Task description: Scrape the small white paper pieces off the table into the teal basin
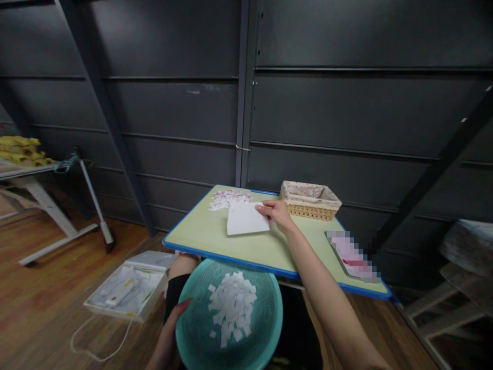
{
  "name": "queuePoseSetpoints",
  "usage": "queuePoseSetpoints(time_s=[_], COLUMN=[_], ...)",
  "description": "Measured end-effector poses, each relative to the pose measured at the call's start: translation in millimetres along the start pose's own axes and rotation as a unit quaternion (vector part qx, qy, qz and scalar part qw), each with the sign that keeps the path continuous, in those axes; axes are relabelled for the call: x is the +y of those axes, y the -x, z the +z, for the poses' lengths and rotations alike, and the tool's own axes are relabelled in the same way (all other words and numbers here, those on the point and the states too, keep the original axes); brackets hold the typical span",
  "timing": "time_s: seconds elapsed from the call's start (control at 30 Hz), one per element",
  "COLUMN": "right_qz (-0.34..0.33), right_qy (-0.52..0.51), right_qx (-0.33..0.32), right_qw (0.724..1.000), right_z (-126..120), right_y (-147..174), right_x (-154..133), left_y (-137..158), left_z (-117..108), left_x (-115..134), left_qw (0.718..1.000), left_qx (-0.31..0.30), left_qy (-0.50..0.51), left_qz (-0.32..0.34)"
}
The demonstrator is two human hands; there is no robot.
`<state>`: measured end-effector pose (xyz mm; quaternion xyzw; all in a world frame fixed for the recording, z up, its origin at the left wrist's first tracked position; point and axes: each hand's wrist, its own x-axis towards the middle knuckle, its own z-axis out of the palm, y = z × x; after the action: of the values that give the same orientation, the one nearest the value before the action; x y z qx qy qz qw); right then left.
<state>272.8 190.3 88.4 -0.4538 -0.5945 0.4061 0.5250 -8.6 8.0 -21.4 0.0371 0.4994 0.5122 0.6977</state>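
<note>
Dark metal panels back the green surface [215, 236]; right hand [278, 213] pinches the white paper sheet [245, 220] flat there, left hand [173, 329] grips the teal basin [200, 329] below the edge, steadying paper scraps [232, 306].

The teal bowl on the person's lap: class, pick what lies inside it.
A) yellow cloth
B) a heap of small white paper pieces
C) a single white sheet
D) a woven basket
B: the teal bowl, gripped at its rim by the left hand, holds a heap of small white paper pieces, while the woven basket stands on the table and the right hand touches the white sheet there.
</note>
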Motion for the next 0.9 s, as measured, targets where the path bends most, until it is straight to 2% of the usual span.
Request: queuePoseSetpoints(time_s=[0.1,0.23,0.37,0.43,0.5,0.7,0.9], right_qz=[-0.017,-0.054,-0.087,-0.093,-0.092,-0.115,-0.147], right_qy=[0.021,0.121,0.297,0.364,0.392,0.335,0.376], right_qx=[0.081,0.133,0.175,0.18,0.179,0.131,0.1], right_qw=[0.996,0.982,0.935,0.909,0.898,0.926,0.91], right_z=[-8,-16,-21,-21,-19,0,13], right_y=[-6,-13,-15,-14,-13,-8,-8], right_x=[3,8,10,9,8,11,20], left_y=[0,1,0,-2,-3,0,0], left_z=[1,2,1,-1,-1,2,-1], left_x=[0,0,-1,-2,-2,-1,-1], left_qw=[1.0,1.0,0.999,0.999,1.0,0.999,1.0], left_qx=[0.008,0.015,0.026,0.018,0.013,0.005,-0.001], left_qy=[-0.006,-0.011,-0.01,-0.009,-0.012,-0.012,-0.013], left_qz=[0.014,0.02,0.028,0.024,0.022,0.029,0.024])
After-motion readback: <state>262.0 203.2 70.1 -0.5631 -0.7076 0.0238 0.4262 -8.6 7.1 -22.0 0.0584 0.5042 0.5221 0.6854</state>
